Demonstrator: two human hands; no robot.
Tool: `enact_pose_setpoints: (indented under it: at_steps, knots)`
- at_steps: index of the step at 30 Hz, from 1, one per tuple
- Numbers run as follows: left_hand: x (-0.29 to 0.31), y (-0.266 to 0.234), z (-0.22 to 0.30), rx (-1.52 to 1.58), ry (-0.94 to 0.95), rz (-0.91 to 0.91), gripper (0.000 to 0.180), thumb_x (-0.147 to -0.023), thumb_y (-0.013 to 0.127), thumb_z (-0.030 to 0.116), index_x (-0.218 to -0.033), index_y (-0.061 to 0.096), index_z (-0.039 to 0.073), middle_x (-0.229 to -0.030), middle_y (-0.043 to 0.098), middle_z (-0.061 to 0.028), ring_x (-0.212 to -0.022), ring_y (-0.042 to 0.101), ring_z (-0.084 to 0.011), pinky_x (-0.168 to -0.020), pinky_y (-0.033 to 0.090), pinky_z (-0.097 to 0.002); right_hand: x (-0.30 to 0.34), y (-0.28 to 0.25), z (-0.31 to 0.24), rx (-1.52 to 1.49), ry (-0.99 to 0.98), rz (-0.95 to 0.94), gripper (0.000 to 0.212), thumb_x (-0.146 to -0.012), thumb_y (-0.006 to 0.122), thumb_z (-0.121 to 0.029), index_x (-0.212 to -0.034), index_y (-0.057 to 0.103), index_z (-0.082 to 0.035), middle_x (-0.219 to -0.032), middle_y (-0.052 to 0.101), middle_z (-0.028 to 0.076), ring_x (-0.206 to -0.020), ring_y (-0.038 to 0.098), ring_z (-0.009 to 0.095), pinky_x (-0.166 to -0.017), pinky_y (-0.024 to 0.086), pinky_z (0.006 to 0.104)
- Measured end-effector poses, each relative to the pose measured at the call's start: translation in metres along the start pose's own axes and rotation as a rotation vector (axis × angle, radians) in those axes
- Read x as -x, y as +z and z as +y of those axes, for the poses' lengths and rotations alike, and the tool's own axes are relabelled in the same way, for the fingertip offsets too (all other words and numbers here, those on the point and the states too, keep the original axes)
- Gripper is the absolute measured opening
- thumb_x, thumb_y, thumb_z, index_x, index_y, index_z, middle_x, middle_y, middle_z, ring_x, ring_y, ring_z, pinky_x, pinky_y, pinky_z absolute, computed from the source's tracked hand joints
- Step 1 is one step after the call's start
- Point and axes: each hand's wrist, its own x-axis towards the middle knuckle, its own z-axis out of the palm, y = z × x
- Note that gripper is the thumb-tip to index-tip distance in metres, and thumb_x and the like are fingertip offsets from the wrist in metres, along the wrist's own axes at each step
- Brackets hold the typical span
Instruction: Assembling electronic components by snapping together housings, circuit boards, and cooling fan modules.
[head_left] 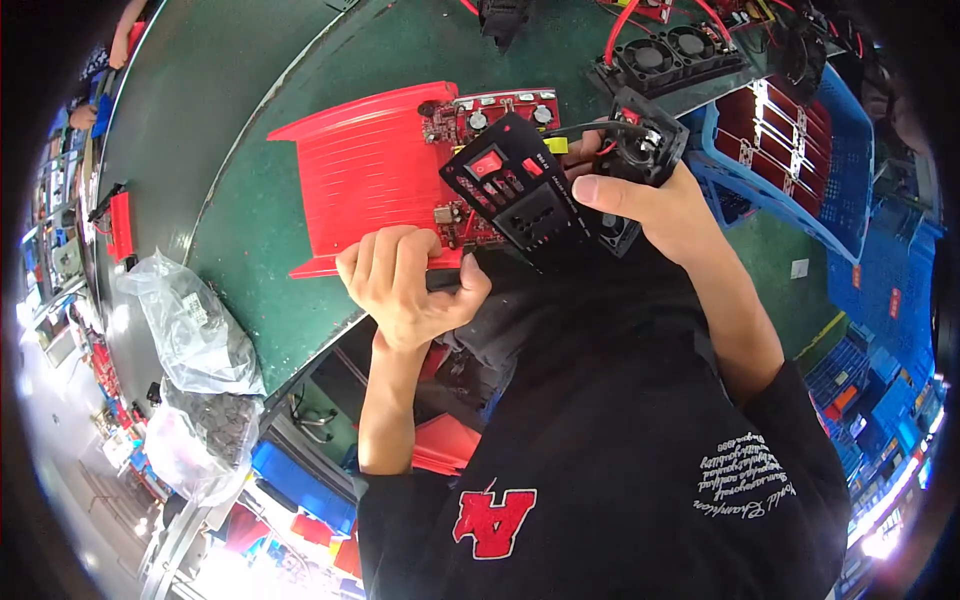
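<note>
A red finned metal housing [370,180] lies on the green bench, with a red circuit board [478,122] at its right end. My left hand [400,285] is closed over the housing's near edge, fingers curled and thumb beside the board's corner. In my right hand [650,205] is a black cooling fan [645,148], wired with a dark cable. My right thumb reaches to the edge of a black end panel [525,190], which has a red switch and a socket. This panel stands tilted in front of the board and hides part of it.
Two joined fans [670,55] with red wires sit at the bench's far right. A blue crate [850,180] holding red boards stands to the right. Clear plastic bags [195,330] hang at the bench's left edge. Beyond is a dark belt-like surface [190,110] with another red unit.
</note>
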Motion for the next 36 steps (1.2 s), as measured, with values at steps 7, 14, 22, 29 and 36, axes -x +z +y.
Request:
enact_pose_setpoints:
  at_steps: [7,14,22,29,36]
  knots:
    - [0.000,0.000,0.000,-0.027,-0.010,-0.025,0.024,-0.056,0.066,0.023,-0.073,0.052,0.013,-0.072,0.057,0.0010,-0.064,0.053,-0.0186,-0.070,0.033,-0.0324,0.000,0.007,-0.007,-0.011,0.047,-0.012,0.046,-0.077,0.076,-0.004,-0.117,0.053,-0.002,-0.107,0.065,0.009,-0.097,0.064,0.018,-0.085,0.052,0.0321]
    - [0.006,-0.007,0.001,0.286,-0.093,0.102,0.034,-0.056,0.066,0.021,-0.086,0.054,0.011,-0.088,0.059,-0.0042,-0.079,0.054,-0.0218,-0.074,0.031,-0.0345,-0.005,0.023,-0.006,0.005,0.023,-0.001,0.038,-0.078,0.076,-0.006,-0.111,0.058,-0.002,-0.103,0.066,0.005,-0.092,0.062,0.014,-0.083,0.051,0.0297]
    - [0.003,0.009,0.003,0.029,-0.015,0.114,0.032,-0.057,0.076,0.018,-0.079,0.054,0.011,-0.083,0.059,-0.0030,-0.072,0.053,-0.0227,-0.073,0.033,-0.0339,-0.017,0.027,-0.009,0.119,-0.136,0.032,0.025,-0.077,0.080,-0.018,-0.089,0.060,-0.007,-0.077,0.057,-0.005,-0.072,0.051,0.004,-0.065,0.041,0.0224]
    - [0.004,0.008,0.001,0.054,-0.021,0.085,0.030,-0.061,0.076,0.016,-0.080,0.053,0.011,-0.082,0.060,-0.0035,-0.072,0.055,-0.0215,-0.073,0.032,-0.0336,-0.018,0.023,-0.016,0.138,-0.005,-0.027,0.030,-0.078,0.076,-0.011,-0.104,0.062,-0.005,-0.100,0.064,0.003,-0.096,0.059,0.013,-0.089,0.045,0.0300]
    - [0.002,0.002,0.000,0.100,-0.040,0.040,0.028,-0.064,0.077,0.020,-0.078,0.054,0.014,-0.079,0.057,0.0005,-0.071,0.053,-0.0191,-0.073,0.031,-0.0332,-0.021,0.019,-0.016,0.118,0.022,-0.049,0.035,-0.077,0.077,-0.010,-0.107,0.060,-0.005,-0.102,0.063,0.003,-0.097,0.059,0.014,-0.090,0.045,0.0303]
